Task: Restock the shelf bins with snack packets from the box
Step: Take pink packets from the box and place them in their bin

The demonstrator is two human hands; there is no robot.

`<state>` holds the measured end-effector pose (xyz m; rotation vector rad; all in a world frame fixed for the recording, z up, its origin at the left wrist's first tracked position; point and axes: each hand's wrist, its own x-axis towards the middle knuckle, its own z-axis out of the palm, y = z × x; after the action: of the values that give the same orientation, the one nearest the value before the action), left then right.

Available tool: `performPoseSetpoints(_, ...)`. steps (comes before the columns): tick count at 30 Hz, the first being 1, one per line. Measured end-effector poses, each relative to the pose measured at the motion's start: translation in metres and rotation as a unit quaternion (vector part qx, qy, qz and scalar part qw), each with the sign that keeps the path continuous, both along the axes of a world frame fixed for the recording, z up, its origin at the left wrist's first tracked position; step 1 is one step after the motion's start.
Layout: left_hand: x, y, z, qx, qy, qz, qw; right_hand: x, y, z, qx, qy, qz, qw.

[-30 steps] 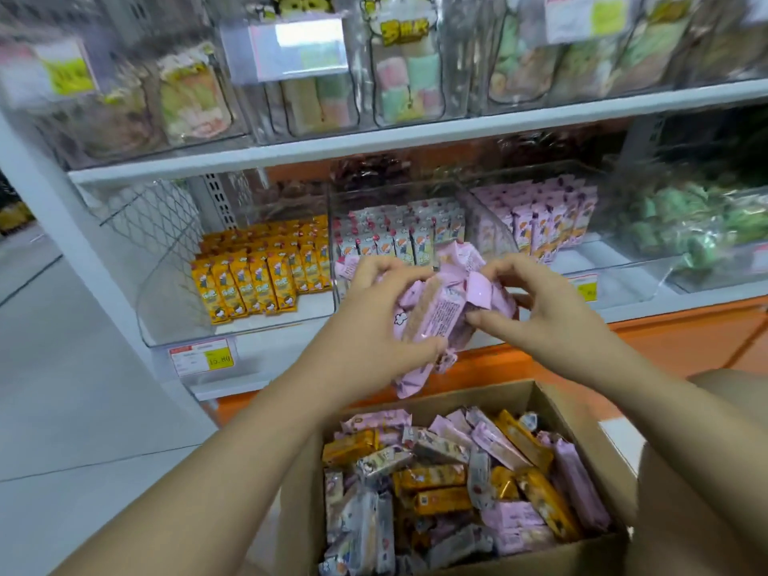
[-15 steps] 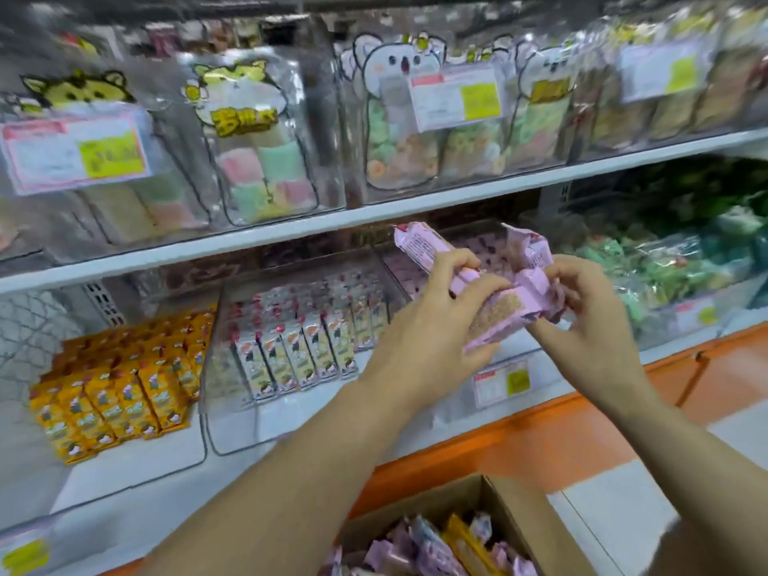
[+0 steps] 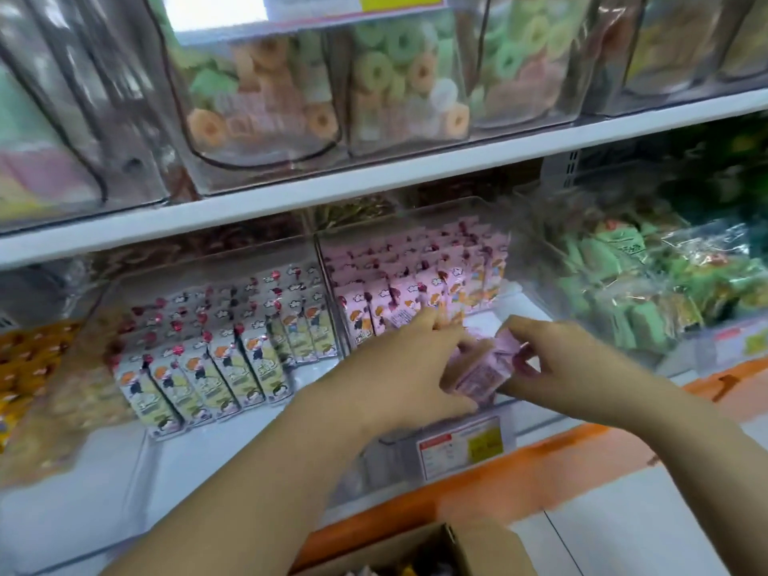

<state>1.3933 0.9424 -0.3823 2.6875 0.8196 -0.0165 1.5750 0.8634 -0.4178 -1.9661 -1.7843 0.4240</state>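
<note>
A: While both hands are over the bin, where is the load in relation to the stock?

B: The left hand (image 3: 407,367) has its fingers wrapped round a bundle of pink snack packets (image 3: 482,374), and the right hand (image 3: 561,363) pinches the bundle's right end. The bundle hangs low over the front floor of the clear bin (image 3: 523,303), just behind the price label (image 3: 465,444).

A: And the rows already in there?

B: The standing pink packets (image 3: 415,293) lie straight ahead and a little to the left, deeper in the same bin. They stand upright, faces forward. The bundle's long axis runs slantwise, low on the left and rising to the right, so it lies more or less across them.

A: Which hand is closer?

B: The left. Its fingertips reach almost to the front row, but the picture is smeared there and I can't tell if they touch it. The right hand is further out, toward the bin's right side.

A: So the turn matters.

B: I'd judge so. The packets want tipping upright and sliding forward against that front row. The cardboard box (image 3: 478,546) sits below, close to the person.
</note>
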Motion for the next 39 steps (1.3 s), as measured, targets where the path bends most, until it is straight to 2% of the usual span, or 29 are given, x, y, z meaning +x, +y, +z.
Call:
performPoseSetpoints(4,0.004,0.0,0.005,0.002,0.077,-0.001,0.997,0.008,0.004,0.009,-0.056,0.015,0.025,0.998)
performPoseSetpoints(7,0.005,-0.004,0.007,-0.015,0.073,0.025,0.997,0.008,0.006,0.008,-0.031,0.094,0.031,0.995)
performPoseSetpoints(11,0.0,-0.007,0.011,-0.027,-0.046,0.083,0.995,0.008,0.002,0.007,0.063,0.202,0.022,0.977)
performPoseSetpoints(14,-0.001,-0.005,0.013,-0.047,-0.16,0.135,0.977,0.015,0.0,0.01,0.088,0.27,0.013,0.959)
performPoseSetpoints(17,0.0,0.001,0.012,-0.09,-0.235,0.167,0.953,0.018,-0.003,0.015,0.142,0.307,-0.007,0.941)
performPoseSetpoints(21,0.008,-0.003,0.009,-0.183,-0.283,0.156,0.929,0.018,-0.009,0.018,0.175,0.315,-0.036,0.932)
performPoseSetpoints(24,0.016,-0.008,0.005,-0.264,-0.328,0.147,0.895,0.017,-0.01,0.017,0.177,0.306,-0.047,0.934)
performPoseSetpoints(27,0.02,-0.011,-0.001,-0.322,-0.339,0.159,0.87,0.014,-0.011,0.017,0.186,0.327,-0.04,0.926)
performPoseSetpoints(29,0.023,-0.013,-0.003,-0.335,-0.332,0.163,0.866,0.013,-0.009,0.015,0.182,0.338,-0.043,0.922)
performPoseSetpoints(35,0.036,-0.018,-0.006,-0.302,-0.326,0.167,0.88,0.018,-0.001,0.009,0.18,0.37,-0.079,0.908)
performPoseSetpoints(39,0.04,-0.017,-0.005,-0.311,-0.336,0.191,0.868,0.016,0.004,0.006,0.181,0.354,-0.088,0.913)
